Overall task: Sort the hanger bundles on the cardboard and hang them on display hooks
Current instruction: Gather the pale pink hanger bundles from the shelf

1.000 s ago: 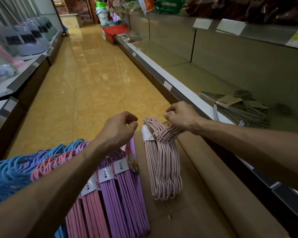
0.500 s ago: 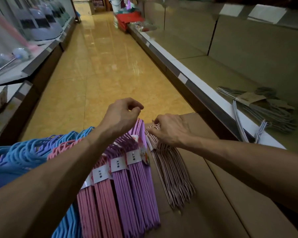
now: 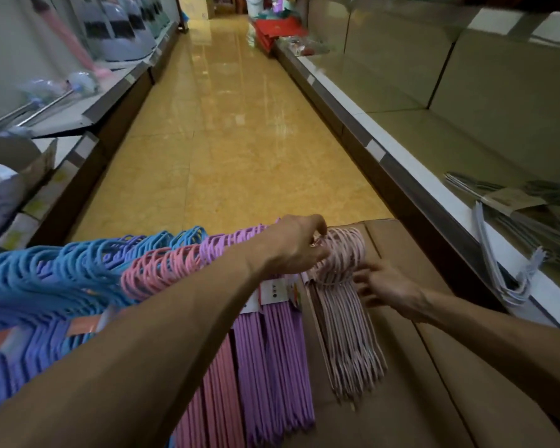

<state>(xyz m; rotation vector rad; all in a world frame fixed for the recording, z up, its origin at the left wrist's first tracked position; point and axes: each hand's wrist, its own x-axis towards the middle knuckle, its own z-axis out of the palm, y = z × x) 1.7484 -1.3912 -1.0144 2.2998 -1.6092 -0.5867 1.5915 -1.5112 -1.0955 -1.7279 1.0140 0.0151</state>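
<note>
A pale pink hanger bundle [image 3: 348, 321] lies on the brown cardboard [image 3: 434, 383], its hooks pointing away from me. My left hand [image 3: 291, 245] pinches the hooks at the bundle's top. My right hand [image 3: 380, 287] touches the bundle's right side just below the hooks, fingers spread. To the left lie purple bundles [image 3: 272, 357], a darker pink bundle [image 3: 220, 383] and blue bundles [image 3: 39, 286], side by side, partly hidden under my left forearm.
A low shelf [image 3: 401, 156] runs along the right, carrying grey wire hangers [image 3: 527, 221] with a card label. The yellow tiled aisle [image 3: 227, 130] stretches ahead. Shelves with mops and wares [image 3: 78, 92] line the left. Red goods [image 3: 272, 30] sit far down the aisle.
The pale pink bundle was laid flat next to the purple ones. My left hand moved right onto its hooks; my right hand slid off the hooks to the bundle's right side.
</note>
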